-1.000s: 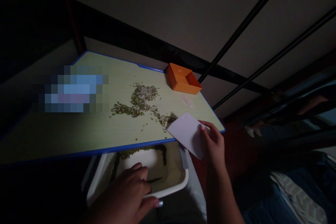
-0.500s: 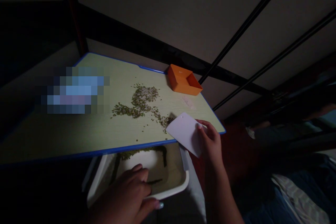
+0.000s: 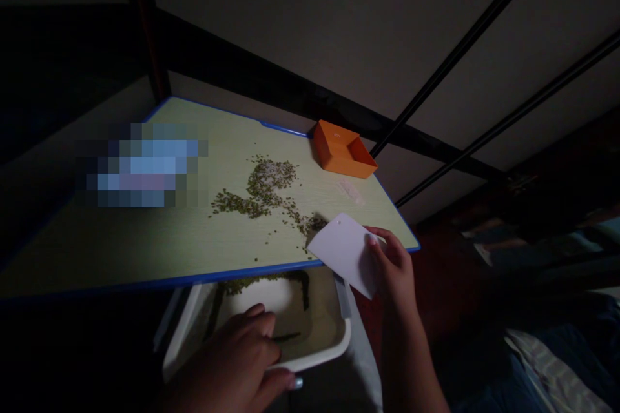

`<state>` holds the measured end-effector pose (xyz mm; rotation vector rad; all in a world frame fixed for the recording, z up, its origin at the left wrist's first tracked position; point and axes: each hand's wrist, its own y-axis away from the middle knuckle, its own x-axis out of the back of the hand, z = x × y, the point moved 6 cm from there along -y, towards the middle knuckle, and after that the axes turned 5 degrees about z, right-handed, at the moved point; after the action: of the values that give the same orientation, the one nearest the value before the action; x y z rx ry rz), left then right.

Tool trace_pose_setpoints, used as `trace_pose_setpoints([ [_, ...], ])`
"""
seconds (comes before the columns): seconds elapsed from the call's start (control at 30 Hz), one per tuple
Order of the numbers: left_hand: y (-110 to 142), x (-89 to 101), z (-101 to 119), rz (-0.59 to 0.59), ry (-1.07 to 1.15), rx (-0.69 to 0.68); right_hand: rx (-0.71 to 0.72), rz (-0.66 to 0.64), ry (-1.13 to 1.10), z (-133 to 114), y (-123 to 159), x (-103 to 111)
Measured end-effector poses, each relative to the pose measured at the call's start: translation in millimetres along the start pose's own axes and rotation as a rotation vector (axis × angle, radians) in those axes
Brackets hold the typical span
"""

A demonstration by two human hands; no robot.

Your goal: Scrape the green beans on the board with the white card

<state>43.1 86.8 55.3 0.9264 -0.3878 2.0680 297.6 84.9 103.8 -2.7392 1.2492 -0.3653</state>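
Observation:
My right hand (image 3: pixel 396 266) is closed on a white flat scraper (image 3: pixel 340 246), thumb on top. The scraper has a small hole in one corner and its left edge lies at the table's front edge, beside scattered small green beans (image 3: pixel 261 203). Whitish grains are mixed into the pile. Below that edge is a white plastic tub (image 3: pixel 345 335) with green beans along its far inner side and dark strips inside. My left hand (image 3: pixel 242 352) holds the tub's near rim, thumb outside and fingers curled inward.
A light table (image 3: pixel 208 242) with blue edging spans the middle. An orange open box (image 3: pixel 341 155) stands at its back right, near a pale smudge (image 3: pixel 351 191). A blurred-out blue item (image 3: pixel 150 164) lies at the left. Dark panelled doors (image 3: pixel 339 32) rise behind the table.
The view has shifted slightly, so the table appears a little farther right. My right hand and the scraper have drawn slightly down, toward me. My left hand stays on the tub rim.

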Motion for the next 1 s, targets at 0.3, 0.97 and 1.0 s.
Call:
trace_pose_setpoints([
  [0.3,0,-1.8,-1,-0.045,-0.009,0.024,0.047,0.005,0.035,-7,-3,-8],
  [0.97,-1,-2.4,2,-0.117,-0.035,0.054,0.016,-0.038,0.027,-2,6,-5],
  [1.0,0,-2.4,1,-0.116,-0.029,0.061,0.023,-0.04,0.031,-1,6,-5],
])
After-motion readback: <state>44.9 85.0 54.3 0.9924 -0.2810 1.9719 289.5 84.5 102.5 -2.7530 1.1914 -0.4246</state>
